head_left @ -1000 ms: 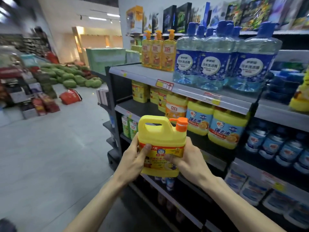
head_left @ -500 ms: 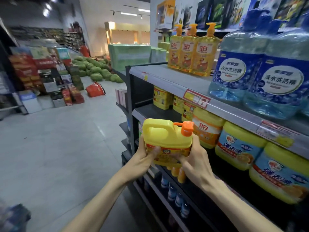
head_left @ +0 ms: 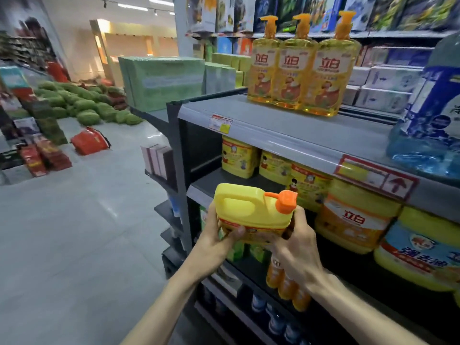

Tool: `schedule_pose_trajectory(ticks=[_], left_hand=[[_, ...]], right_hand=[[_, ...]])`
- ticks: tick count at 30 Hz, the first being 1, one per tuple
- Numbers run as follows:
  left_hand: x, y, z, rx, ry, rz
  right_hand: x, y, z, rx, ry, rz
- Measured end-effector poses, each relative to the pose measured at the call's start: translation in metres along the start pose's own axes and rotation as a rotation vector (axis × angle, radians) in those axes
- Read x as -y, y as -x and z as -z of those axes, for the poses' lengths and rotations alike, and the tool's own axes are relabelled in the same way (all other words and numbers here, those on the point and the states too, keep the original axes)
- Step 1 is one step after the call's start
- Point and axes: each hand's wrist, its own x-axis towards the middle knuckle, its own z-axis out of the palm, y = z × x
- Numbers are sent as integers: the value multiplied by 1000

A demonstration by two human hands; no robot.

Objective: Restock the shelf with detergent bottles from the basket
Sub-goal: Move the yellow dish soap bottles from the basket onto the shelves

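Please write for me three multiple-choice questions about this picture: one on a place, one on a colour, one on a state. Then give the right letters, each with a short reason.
1. Where do the three clear amber pump bottles stand?
A) on the grey top shelf
B) on the floor
C) in a basket

2. What colour is the cap of the yellow plastic handled jug?
A) blue
B) orange
C) white

3. How is the jug supported?
A) it stands free on a shelf
B) it hangs from a hook
C) the left hand and the right hand grip it

Answers: 1 A, their bases sit on the top shelf's board. 2 B, the cap is plainly orange. 3 C, fingers of both hands curl round the jug's lower body, in front of the shelves.
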Motion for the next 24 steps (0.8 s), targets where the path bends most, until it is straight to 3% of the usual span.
schedule_pose_trajectory(ticks=[13,18,24], left_hand=[[52,-100,49,167,126,-50],[60,-131,50,215,175,15],[71,-159,52,245,150,24]], right_hand=[[-18,-49,-71,-252,40,-204],[-24,-67,-82,-354,69,-333],[-29,-81,-94,-436,118,-334]])
